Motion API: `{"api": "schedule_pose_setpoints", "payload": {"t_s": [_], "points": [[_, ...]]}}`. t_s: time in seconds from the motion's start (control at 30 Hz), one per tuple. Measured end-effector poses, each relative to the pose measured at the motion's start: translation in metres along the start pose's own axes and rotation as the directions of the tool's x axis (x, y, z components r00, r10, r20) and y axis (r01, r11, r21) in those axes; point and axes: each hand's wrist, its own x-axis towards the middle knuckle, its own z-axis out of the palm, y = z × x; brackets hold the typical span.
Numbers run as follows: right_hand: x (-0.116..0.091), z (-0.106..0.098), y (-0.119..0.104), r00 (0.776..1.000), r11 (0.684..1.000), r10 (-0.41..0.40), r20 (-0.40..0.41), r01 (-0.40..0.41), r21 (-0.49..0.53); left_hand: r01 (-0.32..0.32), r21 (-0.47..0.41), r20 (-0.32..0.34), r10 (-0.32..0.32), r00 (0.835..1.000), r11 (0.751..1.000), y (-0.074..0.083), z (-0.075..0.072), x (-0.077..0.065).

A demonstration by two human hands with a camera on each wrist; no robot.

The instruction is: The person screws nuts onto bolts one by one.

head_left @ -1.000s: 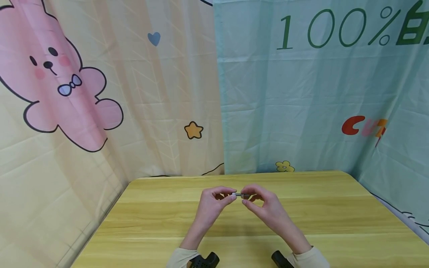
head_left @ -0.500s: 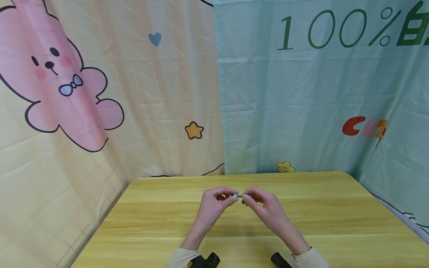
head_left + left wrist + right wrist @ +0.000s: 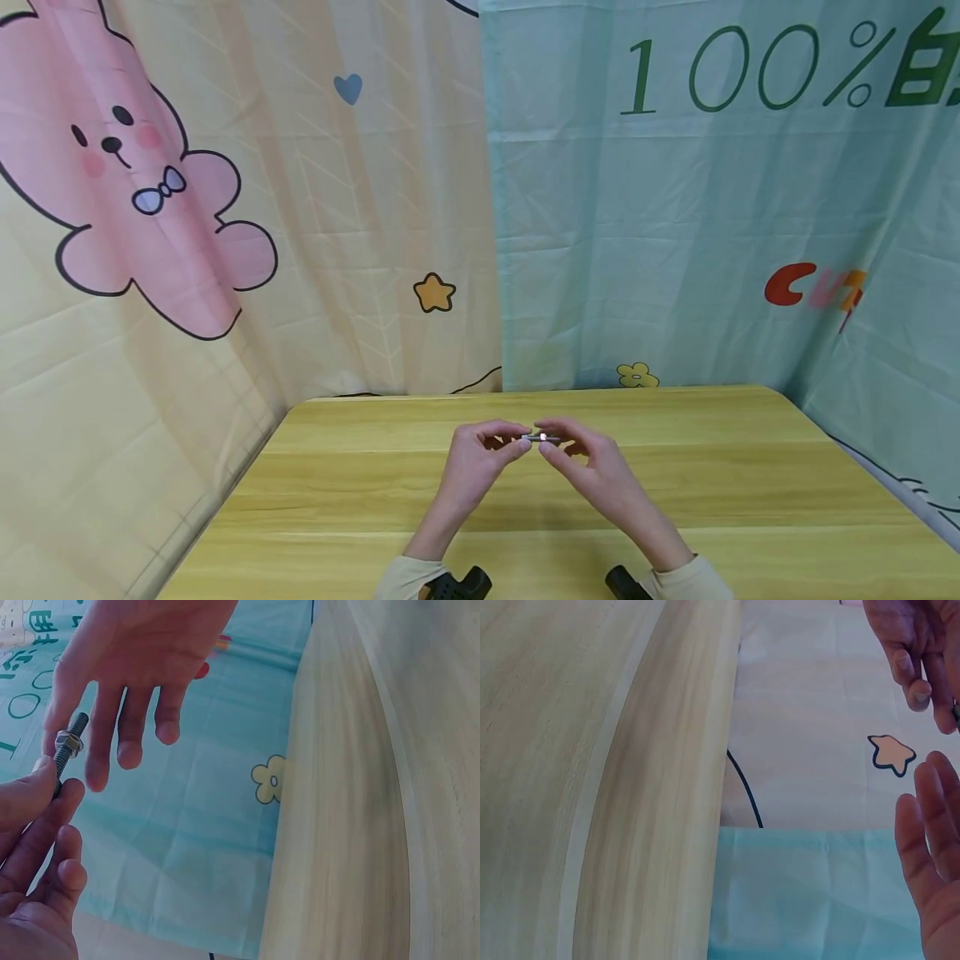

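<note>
My left hand (image 3: 477,450) pinches one end of a metal bolt (image 3: 62,760) between thumb and fingertips, above the table. Partway along the threaded shank sits a hex nut (image 3: 69,742), with bare thread showing on both sides of it. The bolt's held end is hidden by the left fingers. Around the nut, my right hand (image 3: 596,457) has its thumb and index finger spread apart, not gripping. Its other fingers extend loosely in the left wrist view. In the right wrist view, the bolt is almost entirely out of frame.
A light wooden table (image 3: 360,500) lies beneath both hands. Behind it hang a cream curtain (image 3: 300,333) with a pink bear and a pale teal curtain (image 3: 675,208) with printed letters. Dark wrist devices (image 3: 461,583) sit at the sleeves.
The right thumb and index finger closed around the nut half a second ago; now they are parted again, leaving the nut exposed. The left hand keeps its pinch and has hardly moved.
</note>
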Motion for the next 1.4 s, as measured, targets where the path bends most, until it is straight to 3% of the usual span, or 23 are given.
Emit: {"api": "schedule_pose_setpoints", "payload": {"t_s": [0.2,0.47,1.23,1.4], "points": [[0.0008,0.0014,0.0016,0.995,0.995,-0.101,-0.012,0.101,0.026,-0.004,0.005,-0.020,0.004,1.000,1.000,0.0000,-0.0012,0.0000],[0.0006,0.0008,-0.0014,0.998,0.998,-0.065,-0.027,0.064,-0.024,0.006,0.003,-0.010,-0.006,1.000,1.000,0.0014,-0.0006,-0.0008],[-0.0016,0.0028,-0.0017,0.998,0.999,0.049,-0.044,-0.050,-0.003,-0.001,-0.004,-0.003,0.001,1.000,1.000,0.0017,0.0003,-0.0013],[-0.0006,0.0027,0.0003,0.999,1.000,0.029,-0.043,-0.029,-0.002,-0.008,-0.005,-0.004,0.008,1.000,1.000,0.0013,0.0000,-0.0010]]}}
